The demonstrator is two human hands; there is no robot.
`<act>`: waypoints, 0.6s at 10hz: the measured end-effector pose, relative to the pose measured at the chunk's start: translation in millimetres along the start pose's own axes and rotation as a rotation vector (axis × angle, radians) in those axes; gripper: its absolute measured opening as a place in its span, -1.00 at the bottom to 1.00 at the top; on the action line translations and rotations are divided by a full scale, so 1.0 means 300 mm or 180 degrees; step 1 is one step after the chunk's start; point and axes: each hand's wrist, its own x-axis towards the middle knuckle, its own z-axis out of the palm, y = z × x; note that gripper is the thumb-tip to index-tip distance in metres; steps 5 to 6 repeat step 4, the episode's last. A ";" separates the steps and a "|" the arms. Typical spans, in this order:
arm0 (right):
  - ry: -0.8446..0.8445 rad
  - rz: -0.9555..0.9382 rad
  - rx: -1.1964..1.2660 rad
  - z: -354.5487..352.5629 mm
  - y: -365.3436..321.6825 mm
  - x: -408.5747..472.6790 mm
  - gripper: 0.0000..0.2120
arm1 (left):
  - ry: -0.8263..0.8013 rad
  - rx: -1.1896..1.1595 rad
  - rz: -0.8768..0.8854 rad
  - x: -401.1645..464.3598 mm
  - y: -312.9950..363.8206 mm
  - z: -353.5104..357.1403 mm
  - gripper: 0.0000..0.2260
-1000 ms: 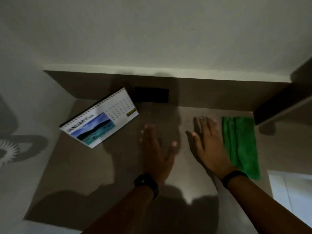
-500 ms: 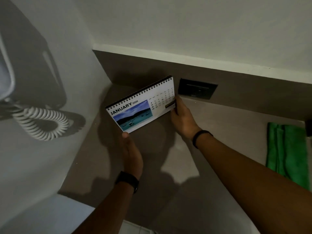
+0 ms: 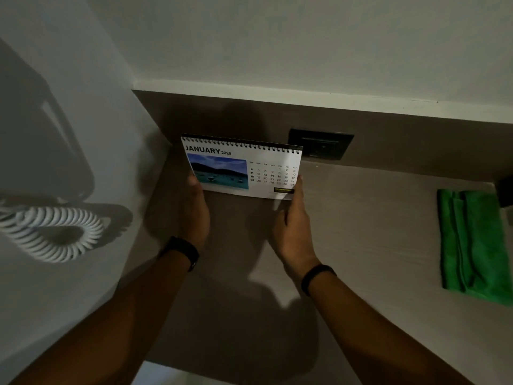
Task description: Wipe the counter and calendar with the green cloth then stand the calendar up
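- The counter (image 3: 374, 232), a pale wood-grain top that fills the corner, carries everything here. Taking the calendar as the landmark, bare top lies in front of it and to its right.
- The green cloth (image 3: 474, 245) lies folded flat on the counter well to the right of the calendar, near the right edge, with neither hand on it.
- The desk calendar (image 3: 244, 168), open at January with a sea photo on its left half and the date grid on its right, is held nearly upright and almost square to the back panel. Its spiral binding is on top. Whether its bottom edge touches the counter I cannot tell.
- The left hand (image 3: 195, 215) grips the calendar's lower left corner, fingers closed behind the card.
- The right hand (image 3: 294, 226) pinches the lower right corner, thumb on the front face and the other fingers tucked behind.
- A dark wall socket (image 3: 320, 144) sits on the back panel just right of and behind the calendar's top edge.
- A white coiled cord (image 3: 52, 232) hangs against the side wall, well to the left of the calendar.
- Judged from this, the step in hand is the last one, standing the calendar up.
- The next move calls for spreading its base, seating it flat, then loosening both grips gently so it does not tip.
- No containers are in view.
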 end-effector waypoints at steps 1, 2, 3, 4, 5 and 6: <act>-0.0001 -0.0072 -0.0064 -0.011 0.005 0.002 -0.22 | -0.0025 0.0083 0.0159 -0.012 -0.002 0.006 -0.45; -0.0036 -0.0132 -0.0116 -0.015 0.000 0.001 -0.21 | -0.0007 0.0154 0.0208 -0.009 -0.002 0.001 -0.32; -0.0106 -0.0131 0.0022 -0.022 -0.007 0.005 -0.19 | 0.0007 0.0245 0.0409 -0.023 0.024 -0.005 -0.44; -0.0101 -0.0026 0.0097 -0.049 -0.034 -0.025 -0.16 | 0.0010 0.0426 0.0839 -0.043 0.087 -0.005 -0.53; -0.0101 -0.0026 0.0097 -0.049 -0.034 -0.025 -0.16 | 0.0010 0.0426 0.0839 -0.043 0.087 -0.005 -0.53; -0.0101 -0.0026 0.0097 -0.049 -0.034 -0.025 -0.16 | 0.0010 0.0426 0.0839 -0.043 0.087 -0.005 -0.53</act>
